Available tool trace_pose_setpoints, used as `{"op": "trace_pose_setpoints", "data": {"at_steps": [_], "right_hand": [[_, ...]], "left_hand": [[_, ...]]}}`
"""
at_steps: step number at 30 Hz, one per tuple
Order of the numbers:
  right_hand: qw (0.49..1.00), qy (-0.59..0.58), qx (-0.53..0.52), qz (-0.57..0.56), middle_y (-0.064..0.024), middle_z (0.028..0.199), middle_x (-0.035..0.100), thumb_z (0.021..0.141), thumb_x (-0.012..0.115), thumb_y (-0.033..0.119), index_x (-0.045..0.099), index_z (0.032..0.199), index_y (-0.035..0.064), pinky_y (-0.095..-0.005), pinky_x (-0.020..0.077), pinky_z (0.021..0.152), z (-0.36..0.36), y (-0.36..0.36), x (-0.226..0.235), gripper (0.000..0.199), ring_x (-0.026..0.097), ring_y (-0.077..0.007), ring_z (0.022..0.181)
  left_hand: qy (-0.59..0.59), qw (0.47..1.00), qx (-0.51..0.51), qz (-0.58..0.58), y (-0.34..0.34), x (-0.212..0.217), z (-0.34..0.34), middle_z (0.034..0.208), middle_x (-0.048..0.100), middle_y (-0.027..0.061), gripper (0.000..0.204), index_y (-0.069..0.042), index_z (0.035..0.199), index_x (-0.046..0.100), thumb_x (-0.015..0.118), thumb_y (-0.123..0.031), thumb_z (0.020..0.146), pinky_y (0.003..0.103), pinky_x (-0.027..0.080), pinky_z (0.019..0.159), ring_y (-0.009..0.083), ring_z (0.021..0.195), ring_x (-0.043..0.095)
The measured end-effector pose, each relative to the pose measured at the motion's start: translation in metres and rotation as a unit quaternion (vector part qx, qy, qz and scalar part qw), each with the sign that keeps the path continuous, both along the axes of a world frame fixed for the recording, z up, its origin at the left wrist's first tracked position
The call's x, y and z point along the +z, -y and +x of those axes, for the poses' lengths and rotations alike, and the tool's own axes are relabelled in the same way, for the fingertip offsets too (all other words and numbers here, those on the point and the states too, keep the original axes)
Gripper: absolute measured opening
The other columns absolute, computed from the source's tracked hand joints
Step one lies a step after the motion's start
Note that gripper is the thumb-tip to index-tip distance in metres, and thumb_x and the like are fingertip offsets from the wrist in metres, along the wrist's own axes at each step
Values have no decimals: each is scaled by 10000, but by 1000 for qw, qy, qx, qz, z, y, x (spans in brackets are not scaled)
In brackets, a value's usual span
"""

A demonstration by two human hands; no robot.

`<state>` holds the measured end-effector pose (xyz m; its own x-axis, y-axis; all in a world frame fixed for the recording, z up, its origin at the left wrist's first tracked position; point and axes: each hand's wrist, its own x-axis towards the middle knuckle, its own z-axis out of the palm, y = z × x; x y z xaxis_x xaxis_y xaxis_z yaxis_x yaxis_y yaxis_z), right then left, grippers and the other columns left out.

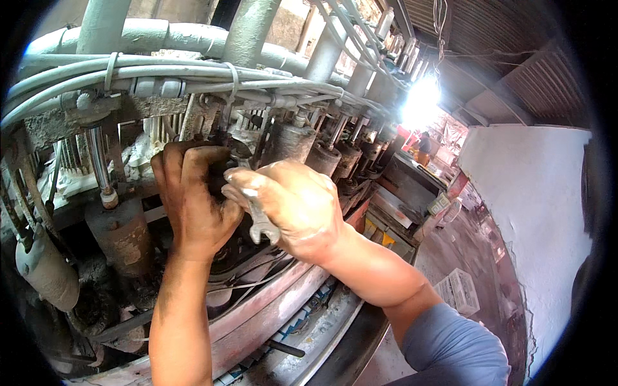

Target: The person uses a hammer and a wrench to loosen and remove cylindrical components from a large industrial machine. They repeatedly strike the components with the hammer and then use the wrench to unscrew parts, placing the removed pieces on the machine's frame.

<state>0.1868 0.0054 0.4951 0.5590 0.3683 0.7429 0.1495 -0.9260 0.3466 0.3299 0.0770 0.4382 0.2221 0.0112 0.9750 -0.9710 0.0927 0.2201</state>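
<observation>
A grimy metal open-end wrench (261, 224) is gripped in my right hand (296, 202), its forked jaw sticking out below the fingers. The wrench's other end is hidden behind the hand. Just to the left, my left hand (193, 193), darkened with grease, has its fingers curled around a part of the machine that I cannot make out. Both hands are close together in front of a row of dusty metal cylinders, one of them (288, 143) right behind my right hand. Further left stands a cylinder (122, 235) with a shiny piston rod (100, 161).
Grey hoses (174, 69) and thick pipes (248, 29) run above the hands. A curved machine rim (270, 309) passes below them. At the right are a white crate (458, 291) on the floor and a pale wall (528, 193). Another person (423, 148) is far back beneath a bright light.
</observation>
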Motion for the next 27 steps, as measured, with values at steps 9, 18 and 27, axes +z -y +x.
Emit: {"op": "trace_pose_setpoints", "data": {"at_steps": [9,18,27], "right_hand": [[562,-53,324,759,-85,937,637,974,579,247,590,1044,-3,-289,497,733,4,41,-28,261,582,-157,794],[985,88,93,116,-139,972,682,779,754,42,639,1008,2,-343,547,668,-4,5,-11,260,675,-287,800],[997,66,-2,51,-106,827,583,701,710,90,623,1091,35,-381,496,578,-5,-11,-6,403,605,-298,711]], "left_hand": [[8,1000,-16,-9,5,1,-3,946,507,117,349,-93,957,570,759,-191,681,447,384,822,334,931,463],[9,1000,-5,-13,3,-1,-1,914,565,64,367,-100,953,589,772,-273,687,446,358,837,304,892,491],[-6,1000,2,2,3,-4,4,935,524,111,442,-115,980,601,731,-444,715,443,372,820,334,906,466]]}}
